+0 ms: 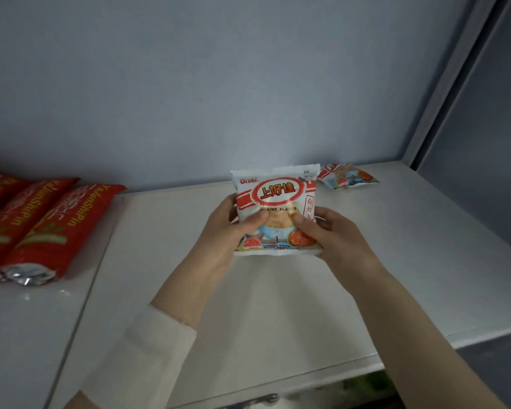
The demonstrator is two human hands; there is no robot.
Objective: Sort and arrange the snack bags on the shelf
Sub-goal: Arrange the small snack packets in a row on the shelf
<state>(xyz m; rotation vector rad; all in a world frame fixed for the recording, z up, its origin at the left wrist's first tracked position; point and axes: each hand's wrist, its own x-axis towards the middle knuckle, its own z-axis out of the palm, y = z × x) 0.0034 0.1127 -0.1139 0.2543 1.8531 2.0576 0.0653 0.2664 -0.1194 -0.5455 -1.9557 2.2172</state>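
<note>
While the left hand (pixel 219 228) and the right hand (pixel 334 234) pinch the white shrimp-flakes bag (pixel 278 211) at frame centre above the shelf (pixel 425 261), placing seems underway; next it probably should go beside the matching bag (pixel 347 176), upper right, away from the red bags (pixel 42 219).

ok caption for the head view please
A shrimp flakes bag held upright by left hand and right hand at the shelf

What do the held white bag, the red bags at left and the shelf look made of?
Held white bag: likely thin printed plastic film, glossy; glare, crimped edges. Red bags: glossy film, silvery foil-like ends. Shelf: smooth white board, perhaps laminate or painted metal; soft sheen.
</note>
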